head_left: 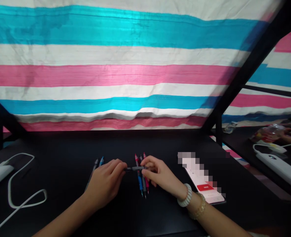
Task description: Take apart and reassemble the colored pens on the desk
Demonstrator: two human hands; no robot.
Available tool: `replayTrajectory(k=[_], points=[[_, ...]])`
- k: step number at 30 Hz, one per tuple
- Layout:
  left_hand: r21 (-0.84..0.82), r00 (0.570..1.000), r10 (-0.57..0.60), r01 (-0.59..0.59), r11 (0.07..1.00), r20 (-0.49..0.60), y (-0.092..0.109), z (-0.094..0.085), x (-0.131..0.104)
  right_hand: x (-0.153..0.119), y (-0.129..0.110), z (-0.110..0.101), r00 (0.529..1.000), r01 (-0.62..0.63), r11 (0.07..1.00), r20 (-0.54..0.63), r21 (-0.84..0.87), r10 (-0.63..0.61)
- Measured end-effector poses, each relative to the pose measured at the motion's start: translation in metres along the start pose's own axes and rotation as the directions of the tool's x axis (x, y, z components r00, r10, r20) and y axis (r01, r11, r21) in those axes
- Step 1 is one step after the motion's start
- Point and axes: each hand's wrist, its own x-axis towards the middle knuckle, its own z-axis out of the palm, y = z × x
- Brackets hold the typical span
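Past a dark pen (92, 174) and a blue-tipped pen (101, 161), the left hand (108, 182) pinches one end of a black-and-gray pen (136, 168), which crosses above three pens (143, 184); the right hand (157, 171) pinches its other end. This two-handed step seemingly calls for steady fingertips next.

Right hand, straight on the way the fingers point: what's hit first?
Past the dark pen it holds, likely the left hand; the pens beneath seem lower, though depth is unclear.

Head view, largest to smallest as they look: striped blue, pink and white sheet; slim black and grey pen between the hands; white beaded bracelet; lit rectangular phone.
1. Sheet
2. Phone
Unsure: bracelet looks bulkier, pen longer but partly covered.
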Motion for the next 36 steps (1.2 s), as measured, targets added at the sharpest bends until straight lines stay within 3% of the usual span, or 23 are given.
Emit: replayTrajectory(k=[8, 13, 20, 26, 29, 36], points=[[-0.01, 1.0, -0.005, 0.004, 1.0, -0.024, 0.0, 0.0, 0.0, 0.001, 0.001, -0.001, 0.999, -0.027, 0.996, 0.023, 0.086, 0.025], [-0.018, 0.998, 0.015, -0.016, 1.0, -0.065, 0.001, 0.001, 0.0, 0.0, 0.0, 0.001, 0.987, -0.125, 0.985, 0.117, 0.115, 0.111], [-0.004, 0.994, 0.047, -0.047, 0.999, -0.102, -0.002, 0.002, 0.0, 0.0, 0.001, 0.001, 0.999, -0.042, 0.996, 0.034, 0.083, 0.039], [-0.025, 0.99, 0.07, -0.073, 0.997, -0.119, -0.003, 0.004, 0.0, -0.001, -0.002, 0.002, 0.994, -0.048, 0.997, 0.098, 0.059, 0.042], [-0.09, 0.995, 0.031, -0.04, 0.995, -0.099, -0.004, 0.003, 0.002, -0.001, -0.002, 0.001, 0.999, -0.029, 0.999, 0.044, 0.033, 0.027], [-0.267, 0.99, -0.132, 0.115, 0.957, -0.043, -0.011, -0.001, 0.003, 0.001, 0.0, -0.003, 0.99, -0.036, 0.98, -0.126, 0.194, 0.061]])
